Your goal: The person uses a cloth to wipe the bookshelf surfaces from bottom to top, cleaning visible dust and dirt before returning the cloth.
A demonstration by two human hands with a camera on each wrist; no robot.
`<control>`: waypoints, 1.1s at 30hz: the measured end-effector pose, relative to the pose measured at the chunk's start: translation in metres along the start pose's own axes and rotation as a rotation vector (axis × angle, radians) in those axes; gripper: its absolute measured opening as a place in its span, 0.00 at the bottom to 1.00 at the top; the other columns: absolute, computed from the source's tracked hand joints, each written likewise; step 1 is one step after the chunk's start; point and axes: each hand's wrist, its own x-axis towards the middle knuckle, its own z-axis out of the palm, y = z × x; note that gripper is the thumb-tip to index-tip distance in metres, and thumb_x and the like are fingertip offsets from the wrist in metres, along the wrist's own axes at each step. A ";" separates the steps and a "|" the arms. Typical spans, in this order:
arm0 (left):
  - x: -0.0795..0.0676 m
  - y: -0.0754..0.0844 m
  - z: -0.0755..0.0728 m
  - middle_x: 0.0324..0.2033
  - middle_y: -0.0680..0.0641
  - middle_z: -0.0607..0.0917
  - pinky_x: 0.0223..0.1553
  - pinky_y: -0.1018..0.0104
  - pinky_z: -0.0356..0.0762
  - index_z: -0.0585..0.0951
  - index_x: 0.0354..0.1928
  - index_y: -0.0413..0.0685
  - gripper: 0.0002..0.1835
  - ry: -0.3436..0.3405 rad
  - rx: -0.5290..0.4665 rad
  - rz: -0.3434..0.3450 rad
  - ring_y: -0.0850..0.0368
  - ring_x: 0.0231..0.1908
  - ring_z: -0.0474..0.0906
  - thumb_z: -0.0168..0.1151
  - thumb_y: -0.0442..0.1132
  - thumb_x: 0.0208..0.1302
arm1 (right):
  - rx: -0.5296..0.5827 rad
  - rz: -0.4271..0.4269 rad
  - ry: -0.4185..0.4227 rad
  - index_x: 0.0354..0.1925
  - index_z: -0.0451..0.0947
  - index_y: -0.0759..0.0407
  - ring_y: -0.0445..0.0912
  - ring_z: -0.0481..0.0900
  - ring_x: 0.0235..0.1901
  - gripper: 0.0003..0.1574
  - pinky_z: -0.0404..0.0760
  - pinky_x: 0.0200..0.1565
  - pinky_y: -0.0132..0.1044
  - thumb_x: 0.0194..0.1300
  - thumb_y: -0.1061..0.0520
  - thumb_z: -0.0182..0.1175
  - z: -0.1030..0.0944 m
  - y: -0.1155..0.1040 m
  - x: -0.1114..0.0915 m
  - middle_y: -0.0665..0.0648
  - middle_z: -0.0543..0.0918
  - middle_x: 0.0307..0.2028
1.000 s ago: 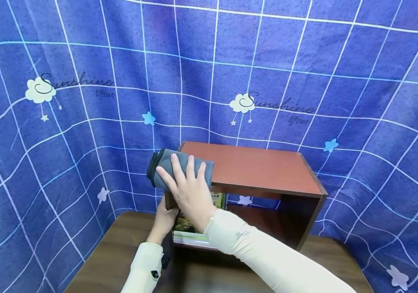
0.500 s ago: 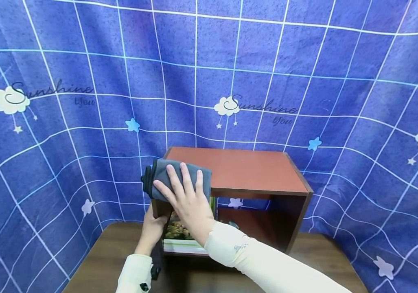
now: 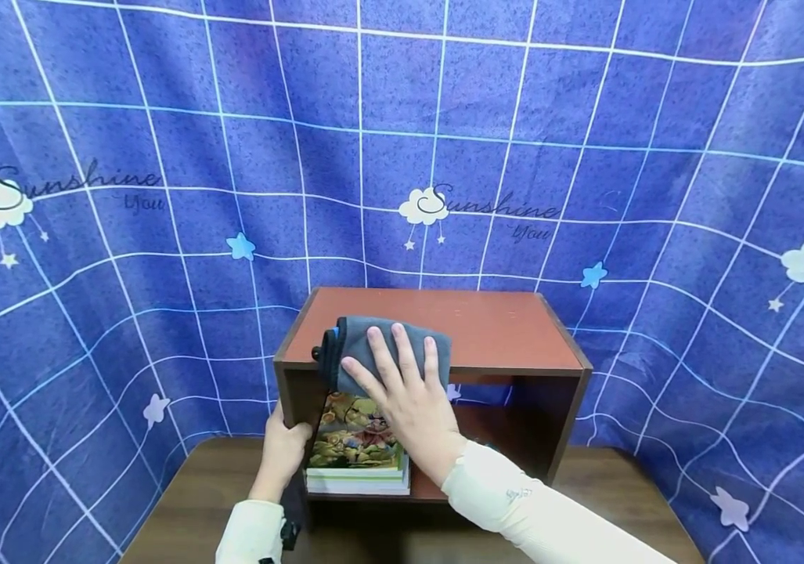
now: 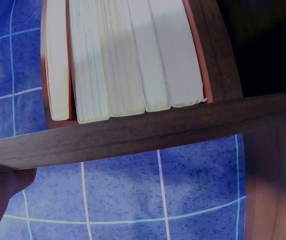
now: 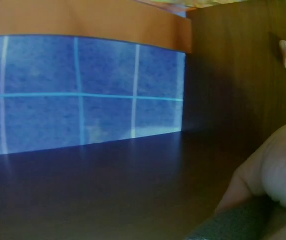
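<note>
A small wooden bookshelf (image 3: 500, 321) with a reddish-brown top stands in front of me. My right hand (image 3: 416, 399) lies with fingers spread and straight on a folded grey cloth (image 3: 359, 345), pressing it on the top near the front edge. The same cloth (image 5: 238, 222) shows at the bottom of the right wrist view. My left hand (image 3: 283, 450) grips the shelf's left side panel, thumb on the front inner side, other fingers hidden behind it. In the left wrist view, part of the left hand (image 4: 7, 195) shows at the panel's edge (image 4: 117, 132).
Stacked books (image 3: 355, 462) lie in the left part of the shelf; their page edges (image 4: 125, 65) show in the left wrist view. The shelf stands on a wooden table (image 3: 211, 478). A blue gridded curtain (image 3: 500, 94) hangs behind and around it.
My right hand and the cloth have moved right along the shelf top from its left corner, uncovering that corner. The left hand keeps its grip on the side panel. The head view has shifted.
</note>
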 end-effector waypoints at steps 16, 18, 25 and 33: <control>0.000 0.001 0.002 0.45 0.29 0.81 0.42 0.71 0.71 0.74 0.54 0.30 0.28 0.013 -0.050 0.011 0.44 0.42 0.73 0.52 0.18 0.46 | 0.069 0.032 0.051 0.82 0.37 0.46 0.67 0.48 0.75 0.67 0.57 0.67 0.68 0.60 0.53 0.71 0.010 0.059 -0.055 0.68 0.51 0.77; 0.000 0.001 0.002 0.45 0.29 0.80 0.43 0.72 0.71 0.74 0.55 0.30 0.28 0.009 -0.066 0.009 0.44 0.42 0.73 0.51 0.18 0.46 | 0.086 0.037 0.042 0.82 0.38 0.45 0.67 0.47 0.75 0.60 0.56 0.67 0.69 0.65 0.56 0.64 0.011 0.067 -0.062 0.69 0.51 0.77; 0.000 0.001 0.001 0.43 0.30 0.81 0.39 0.71 0.71 0.74 0.52 0.29 0.25 0.016 -0.058 0.008 0.51 0.38 0.73 0.53 0.18 0.46 | 0.127 0.051 0.054 0.81 0.43 0.45 0.69 0.48 0.74 0.35 0.55 0.66 0.71 0.81 0.60 0.25 0.014 0.092 -0.085 0.70 0.52 0.76; -0.001 0.001 0.002 0.43 0.30 0.81 0.41 0.73 0.71 0.75 0.51 0.28 0.26 0.018 -0.072 0.028 0.52 0.39 0.73 0.51 0.17 0.44 | 0.110 0.072 0.223 0.75 0.58 0.48 0.70 0.59 0.70 0.29 0.61 0.61 0.73 0.80 0.59 0.34 0.021 0.121 -0.109 0.72 0.61 0.72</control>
